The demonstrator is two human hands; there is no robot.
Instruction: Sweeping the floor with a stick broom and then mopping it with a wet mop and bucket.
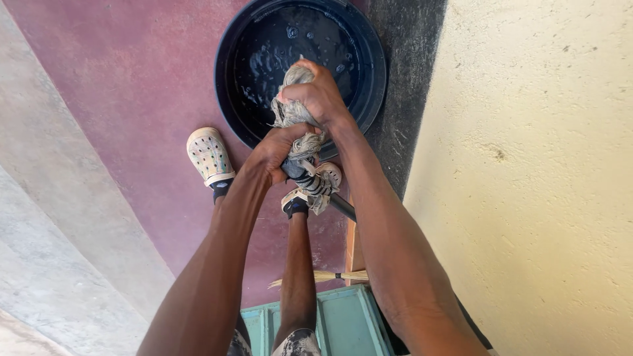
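A grey string mop head (295, 113) hangs over a black basin (227, 72) that holds dark water with bubbles. My right hand (319, 93) is clenched around the upper strands of the mop head. My left hand (279, 144) grips the lower strands where they meet the dark mop handle (341, 206), which runs down to the right behind my right forearm. Both hands are twisted tight on the wet strands above the basin's near rim.
My feet in pale perforated clogs (209, 155) stand on a dark red floor (132, 99) beside the basin. A cream rough wall (527, 178) fills the right side. A teal panel (343, 323) and a straw broom (323, 277) lie below my arms.
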